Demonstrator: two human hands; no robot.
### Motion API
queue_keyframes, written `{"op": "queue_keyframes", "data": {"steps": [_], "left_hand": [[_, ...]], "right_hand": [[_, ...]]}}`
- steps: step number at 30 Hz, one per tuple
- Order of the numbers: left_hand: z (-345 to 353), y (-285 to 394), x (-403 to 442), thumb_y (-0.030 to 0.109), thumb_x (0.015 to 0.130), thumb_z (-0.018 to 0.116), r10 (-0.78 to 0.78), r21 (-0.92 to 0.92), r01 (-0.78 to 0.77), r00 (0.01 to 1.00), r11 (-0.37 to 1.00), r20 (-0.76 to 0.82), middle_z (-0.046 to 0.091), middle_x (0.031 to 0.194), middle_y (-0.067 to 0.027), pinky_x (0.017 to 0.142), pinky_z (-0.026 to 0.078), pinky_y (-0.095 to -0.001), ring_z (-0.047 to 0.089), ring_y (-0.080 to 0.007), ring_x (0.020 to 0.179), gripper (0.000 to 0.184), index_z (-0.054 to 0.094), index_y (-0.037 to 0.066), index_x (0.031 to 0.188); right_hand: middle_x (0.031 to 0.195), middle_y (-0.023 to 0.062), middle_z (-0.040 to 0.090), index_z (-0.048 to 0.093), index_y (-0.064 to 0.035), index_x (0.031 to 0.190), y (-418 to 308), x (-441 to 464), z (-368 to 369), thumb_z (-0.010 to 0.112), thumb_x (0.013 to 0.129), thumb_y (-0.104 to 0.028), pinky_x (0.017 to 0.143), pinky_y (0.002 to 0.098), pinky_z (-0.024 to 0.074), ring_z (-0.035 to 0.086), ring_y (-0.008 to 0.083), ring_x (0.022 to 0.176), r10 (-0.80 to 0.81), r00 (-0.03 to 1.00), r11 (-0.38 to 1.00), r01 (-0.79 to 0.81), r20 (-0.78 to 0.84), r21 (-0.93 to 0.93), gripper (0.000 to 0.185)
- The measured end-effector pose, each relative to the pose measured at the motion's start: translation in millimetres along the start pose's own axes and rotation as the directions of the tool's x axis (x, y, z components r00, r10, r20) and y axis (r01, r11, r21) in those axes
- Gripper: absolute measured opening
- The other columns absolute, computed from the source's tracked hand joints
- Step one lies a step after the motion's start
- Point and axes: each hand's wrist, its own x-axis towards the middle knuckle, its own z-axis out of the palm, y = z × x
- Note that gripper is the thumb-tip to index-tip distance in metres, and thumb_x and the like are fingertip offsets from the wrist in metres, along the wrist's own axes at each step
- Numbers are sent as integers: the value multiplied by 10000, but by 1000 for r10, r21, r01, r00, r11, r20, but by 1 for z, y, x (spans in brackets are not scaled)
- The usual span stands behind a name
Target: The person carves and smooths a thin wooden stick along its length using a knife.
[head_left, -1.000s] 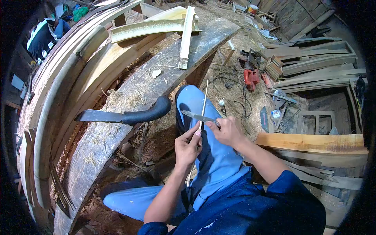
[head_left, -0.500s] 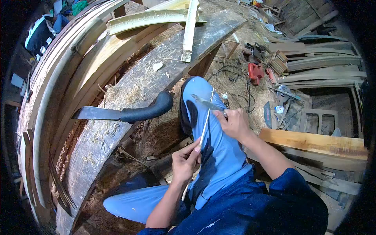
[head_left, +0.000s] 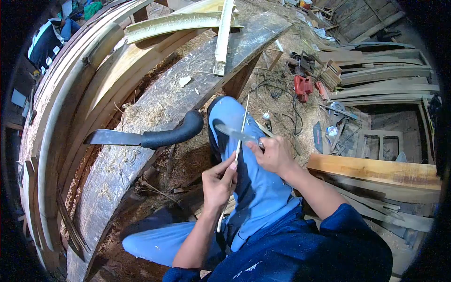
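Note:
Pinched in my left hand (head_left: 220, 181) is a thin pale wooden strip (head_left: 246, 113), which runs up across my blue trouser leg and sticks out below the hand. My right hand (head_left: 276, 154) is closed round the handle of a knife (head_left: 230, 132); most of that handle is hidden in the fist. The knife's blade points left and crosses the strip just above my left fingers, slightly blurred. To the left, a big curved-handled machete (head_left: 159, 137) rests on a grey plank (head_left: 117, 183) strewn with wood shavings.
Curved timber ribs (head_left: 70, 108) line the left side. A pale wooden batten (head_left: 224, 42) lies across the plank's far end. On the right are a red power tool (head_left: 303, 88), cables, stacked boards (head_left: 385, 77) and a yellowish board (head_left: 371, 169). Another person (head_left: 44, 44) is at far upper left.
My right hand and the knife have moved down and left along the strip, closer to my left hand. My left hand has shifted slightly up, still gripping the strip.

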Motion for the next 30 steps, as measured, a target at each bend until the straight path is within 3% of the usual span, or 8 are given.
{"op": "queue_keyframes", "data": {"steps": [10,16,18,22,24,25,27,30], "left_hand": [[-21,-10,-37,115,981,653,-55,-20,55,998,998,-6,573,648,0,435,281,-204,420,-29,493,315,663,11,1279],[-32,-9,-47,91,974,650,-113,-43,114,993,993,33,580,642,-18,424,286,-218,419,-50,472,308,670,15,1271],[-27,-12,-44,85,971,650,-131,-32,131,991,991,14,581,642,-15,423,284,-221,412,-45,467,304,674,13,1265],[-7,-6,-26,108,956,681,-62,24,62,998,998,-4,584,663,11,440,298,-214,429,-28,503,311,683,15,1253],[8,3,-15,118,948,695,-68,11,68,997,998,-34,583,672,20,451,310,-209,443,-28,524,319,684,14,1250],[10,6,-7,116,949,694,-35,66,38,998,997,-46,578,667,23,446,315,-208,442,-31,512,318,684,12,1249],[9,5,7,109,953,685,-19,-2,19,999,1000,-39,566,648,15,429,308,-219,431,-40,484,327,671,2,1261],[5,8,11,113,964,670,-6,-16,5,1000,1000,-28,556,631,10,422,299,-226,423,-45,474,330,662,-6,1272]], "right_hand": [[605,278,612,659,22,602,7,8,0,598,920,-563,600,524,527,655,451,614,25,1000,1000,-25,-16,1,669],[597,272,607,652,8,593,15,8,3,584,928,-573,601,529,519,656,448,623,133,990,987,-127,-56,100,673],[578,273,567,619,24,604,17,7,3,615,941,-497,552,521,482,620,462,573,115,990,990,-108,-80,93,620],[575,267,570,621,20,608,16,1,5,613,941,-500,550,511,485,625,453,569,33,997,997,-29,-68,70,617],[580,266,599,633,-1,578,7,-2,5,568,922,-604,556,541,506,645,444,578,47,999,998,-47,8,50,698],[580,266,599,633,-1,578,3,-4,4,568,922,-604,556,541,506,645,444,578,43,999,998,-43,2,51,698],[568,261,597,628,-3,571,-6,-7,2,579,914,-607,530,535,506,644,437,564,-95,995,995,95,-26,-8,696],[569,254,605,641,-1,581,-10,-9,6,585,909,-607,531,518,518,653,426,569,-77,997,997,78,-28,23,692]]}}
